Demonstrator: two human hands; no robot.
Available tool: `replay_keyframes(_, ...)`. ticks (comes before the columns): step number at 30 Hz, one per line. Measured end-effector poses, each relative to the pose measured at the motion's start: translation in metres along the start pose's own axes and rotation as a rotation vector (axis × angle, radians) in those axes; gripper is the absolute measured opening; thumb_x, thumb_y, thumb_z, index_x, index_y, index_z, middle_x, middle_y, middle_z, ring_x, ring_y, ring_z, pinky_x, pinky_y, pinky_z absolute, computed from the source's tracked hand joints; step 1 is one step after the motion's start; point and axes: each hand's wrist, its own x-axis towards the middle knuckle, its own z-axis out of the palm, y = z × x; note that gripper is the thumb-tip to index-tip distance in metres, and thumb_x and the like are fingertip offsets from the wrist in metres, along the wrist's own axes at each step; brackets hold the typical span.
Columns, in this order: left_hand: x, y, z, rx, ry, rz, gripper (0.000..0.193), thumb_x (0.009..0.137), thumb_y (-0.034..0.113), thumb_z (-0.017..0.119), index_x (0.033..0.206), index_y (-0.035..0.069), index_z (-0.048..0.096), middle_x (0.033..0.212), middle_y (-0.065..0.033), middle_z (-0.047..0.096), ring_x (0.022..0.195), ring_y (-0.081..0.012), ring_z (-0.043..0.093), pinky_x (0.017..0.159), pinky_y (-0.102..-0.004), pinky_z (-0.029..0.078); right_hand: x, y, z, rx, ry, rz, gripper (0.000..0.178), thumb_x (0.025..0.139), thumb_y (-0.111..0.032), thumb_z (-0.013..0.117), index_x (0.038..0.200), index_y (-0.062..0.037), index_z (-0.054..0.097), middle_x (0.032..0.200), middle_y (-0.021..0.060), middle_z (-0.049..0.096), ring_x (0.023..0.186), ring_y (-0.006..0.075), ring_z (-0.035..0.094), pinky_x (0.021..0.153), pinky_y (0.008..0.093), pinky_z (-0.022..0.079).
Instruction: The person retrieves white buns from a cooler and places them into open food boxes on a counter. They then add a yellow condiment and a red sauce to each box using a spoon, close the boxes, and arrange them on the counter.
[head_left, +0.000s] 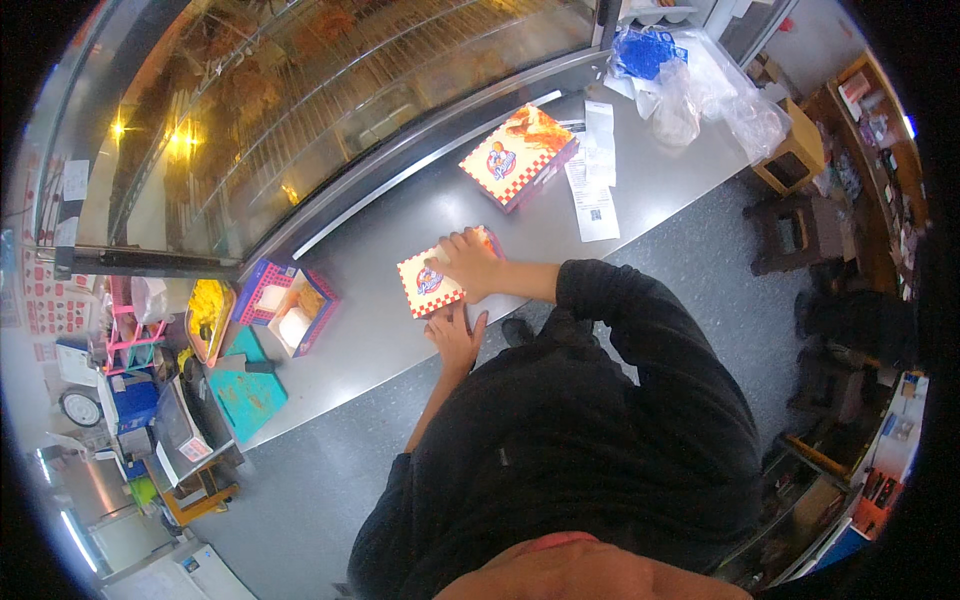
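A closed food box [415,283] with a cream lid and red checkered edges lies on the steel counter [350,350] in front of me. My right hand [468,264] rests across its lid, fingers spread over the top and covering part of it. Against the near side of the same box is my left hand [456,338], its fingers stretched toward the edge and the thumb apart. Farther back to the right sits a second, larger closed box [519,155] of similar print, which neither hand touches.
Open on the left are a purple box with wrapped food [300,318] and a tray of yellow food [208,310], near a teal board [247,395]. Paper receipts [592,190] and plastic bags [678,105] lie to the right. A glass-fronted cabinet [300,110] lines the back.
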Motion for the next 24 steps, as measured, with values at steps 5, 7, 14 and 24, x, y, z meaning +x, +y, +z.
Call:
replay_keyframes(5, -0.013, 0.002, 0.002, -0.040, 0.020, -0.006, 0.050, 0.081, 0.040, 0.058, 0.121, 0.012, 0.051, 0.101, -0.0136, 0.044, 0.097, -0.0286, 0.041, 0.086, -0.0452, 0.025, -0.009, 0.008, 0.006, 0.044, 0.179, -0.082, 0.095, 0.058, -0.050, 0.073, 0.135, -0.0134, 0.032, 0.131, 0.0238, 0.035, 0.122, 0.0436, 0.031, 0.100, 0.0602, 0.019)
replay_keyframes(7, -0.012, 0.001, 0.000, -0.061, 0.112, 0.027, 0.051, 0.083, 0.038, 0.055, 0.124, 0.009, 0.048, 0.108, -0.0156, 0.044, 0.105, -0.0306, 0.040, 0.090, -0.0470, 0.023, -0.012, 0.012, 0.007, 0.093, 0.217, -0.128, 0.095, 0.060, -0.051, 0.071, 0.136, -0.0110, 0.031, 0.133, 0.0227, 0.034, 0.126, 0.0423, 0.028, 0.102, 0.0599, 0.017)
replay_keyframes(14, 0.050, 0.007, -0.023, 0.287, 0.040, -0.177, 0.061, 0.087, 0.032, 0.042, 0.135, -0.002, 0.029, 0.138, -0.0235, 0.028, 0.131, -0.0400, 0.019, 0.103, -0.0577, 0.005, -0.030, 0.027, -0.003, 0.447, 0.561, -0.310, 0.043, 0.078, -0.031, 0.056, 0.112, -0.0047, 0.054, 0.114, 0.0124, 0.053, 0.112, 0.0313, 0.046, 0.100, 0.0499, 0.029)
replay_keyframes(24, 0.159, 0.177, 0.058, -0.782, -0.512, 0.239, 0.035, 0.083, 0.014, 0.056, 0.114, 0.000, 0.049, 0.105, -0.0187, 0.057, 0.094, -0.0338, 0.056, 0.081, -0.0382, 0.046, -0.203, 0.246, -0.003, 0.584, 1.168, 0.909, 0.026, 0.073, 0.004, 0.049, 0.097, -0.0040, 0.056, 0.089, 0.0108, 0.053, 0.076, 0.0214, 0.055, 0.067, 0.0314, 0.045)
